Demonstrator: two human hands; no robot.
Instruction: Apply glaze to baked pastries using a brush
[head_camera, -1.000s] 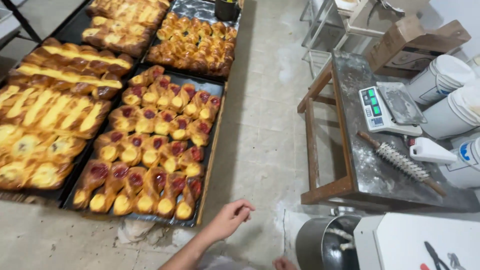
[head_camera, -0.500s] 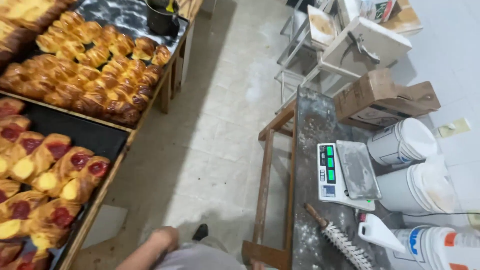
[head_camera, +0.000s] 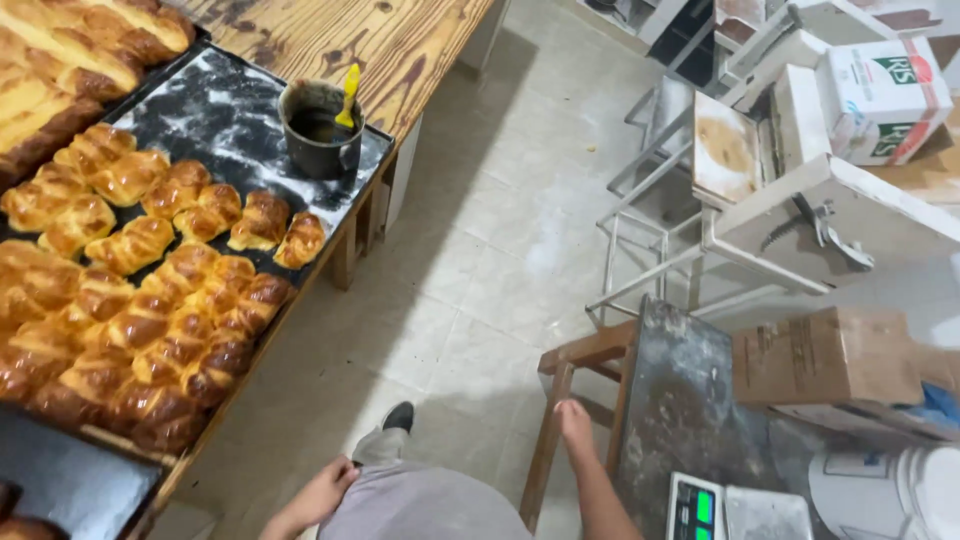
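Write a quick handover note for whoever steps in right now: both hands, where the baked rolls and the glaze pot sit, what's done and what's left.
Left hand: empty, hanging by the thigh, beside the wooden table.
Right hand: empty, at the corner of the floured side table.
Browned rolls fill the dark tray; its far end is bare and floury.
Metal pot with yellow brush stands on that tray.
Scale is at the side table's near edge.
Done: rolls are baked. Left: nothing in hand; I cannot tell whether the rolls are glazed.
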